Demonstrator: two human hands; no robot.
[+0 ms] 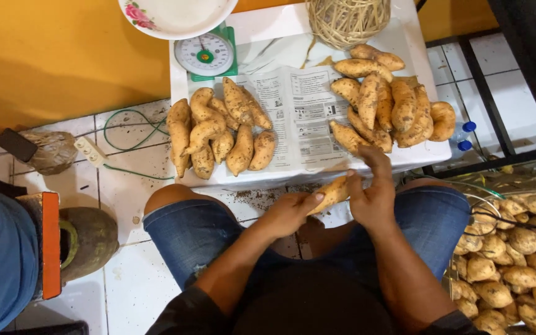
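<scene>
My left hand (290, 212) grips one end of an orange-brown sweet potato (333, 191) just in front of a low white table (293, 177). My right hand (372, 189) rests on the potato's other end, its fingers reaching up to the table edge. Two heaps of sweet potatoes lie on the table: a left pile (221, 130) and a right pile (389, 105). A printed newspaper sheet (296, 111) lies between them.
A green kitchen scale (206, 54) with a floral bowl (175, 15) stands at the table's back, beside a ball of twine (348, 22). A wire basket of sweet potatoes (513, 260) sits at my right. A power strip (90, 151) and green cable lie on the tiled floor.
</scene>
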